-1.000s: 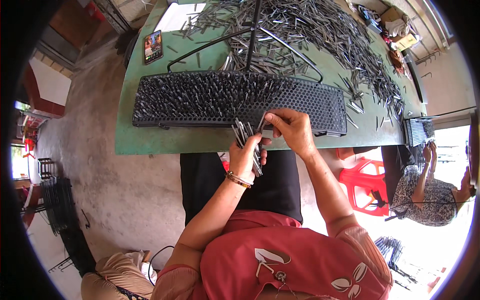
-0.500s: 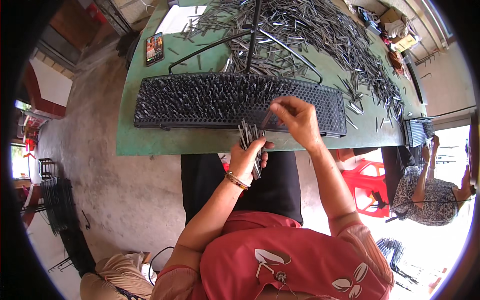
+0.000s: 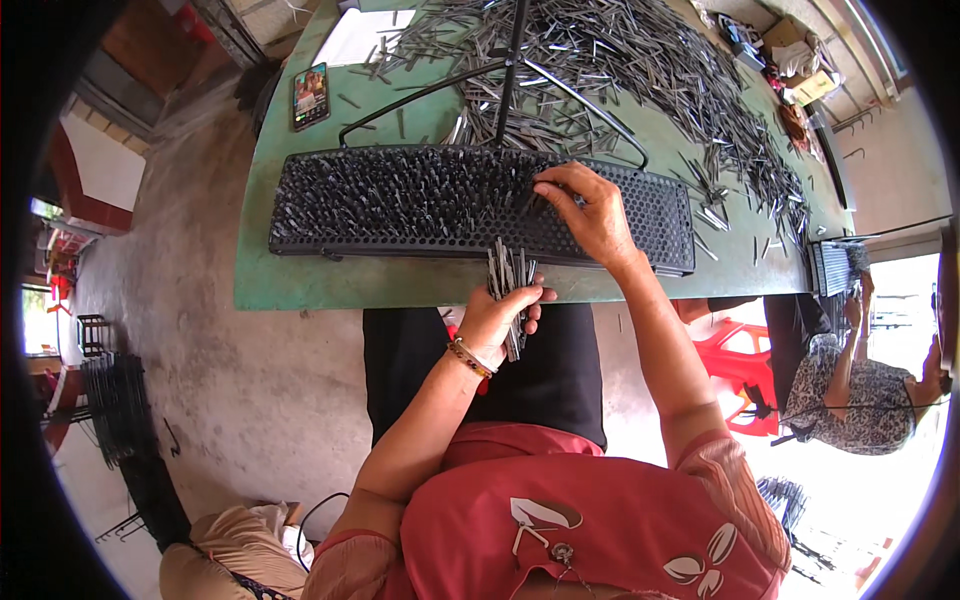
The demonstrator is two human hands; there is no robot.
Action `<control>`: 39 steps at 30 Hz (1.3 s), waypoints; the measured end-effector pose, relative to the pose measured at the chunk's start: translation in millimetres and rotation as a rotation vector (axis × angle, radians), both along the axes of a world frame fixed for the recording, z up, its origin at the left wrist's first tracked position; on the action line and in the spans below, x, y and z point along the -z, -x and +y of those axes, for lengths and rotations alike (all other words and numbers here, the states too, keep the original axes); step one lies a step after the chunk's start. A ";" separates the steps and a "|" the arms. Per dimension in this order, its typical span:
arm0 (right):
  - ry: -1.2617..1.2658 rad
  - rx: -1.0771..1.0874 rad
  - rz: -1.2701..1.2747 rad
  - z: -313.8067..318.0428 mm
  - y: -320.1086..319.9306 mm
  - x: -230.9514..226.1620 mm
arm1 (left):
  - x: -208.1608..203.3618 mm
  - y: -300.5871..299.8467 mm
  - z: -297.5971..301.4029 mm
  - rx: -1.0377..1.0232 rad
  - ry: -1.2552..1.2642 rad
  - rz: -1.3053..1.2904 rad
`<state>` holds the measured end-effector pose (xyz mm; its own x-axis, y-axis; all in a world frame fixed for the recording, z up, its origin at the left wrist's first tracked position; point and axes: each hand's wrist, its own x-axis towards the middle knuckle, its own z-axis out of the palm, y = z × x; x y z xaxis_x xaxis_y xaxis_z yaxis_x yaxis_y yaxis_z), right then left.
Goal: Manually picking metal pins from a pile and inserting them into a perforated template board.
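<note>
My left hand (image 3: 503, 312) is wrapped round a bundle of thin grey strips (image 3: 508, 268), held upright just in front of the table edge. In front of me lies a long black perforated rack (image 3: 645, 215). Many dark strips (image 3: 400, 195) stand in its holes from the left end to past the middle, while the holes at the right show bare. My right hand (image 3: 592, 215) is over the rack, thumb and forefinger pinched on a thin strip at the edge of the filled part. That strip's lower end is hard to make out against the dark rack.
A large heap of loose strips (image 3: 640, 70) covers the back of the green table (image 3: 270, 290). A black metal stand (image 3: 507, 90) rises behind the rack. A phone (image 3: 310, 97) and white paper (image 3: 350, 38) lie at back left. Another person (image 3: 860, 390) is at right, near a red stool (image 3: 735, 365).
My right hand has moved up and slightly left, carrying a strip from near the bundle to over the rack. The left hand keeps its hold on the bundle, nearly in place.
</note>
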<state>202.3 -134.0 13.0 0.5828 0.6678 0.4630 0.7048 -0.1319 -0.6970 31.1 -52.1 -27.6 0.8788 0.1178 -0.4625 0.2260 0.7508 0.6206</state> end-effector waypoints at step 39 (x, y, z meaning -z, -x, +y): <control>0.198 -0.130 0.455 -12.4 30.7 -11.9 | -11.2 4.8 9.4 0.126 -0.192 -0.235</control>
<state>171.7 -146.3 24.9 0.6023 0.7973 0.0395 0.3556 -0.2236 -0.9075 26.3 -42.7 -16.5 0.9721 0.0666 -0.2248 0.1433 0.5902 0.7945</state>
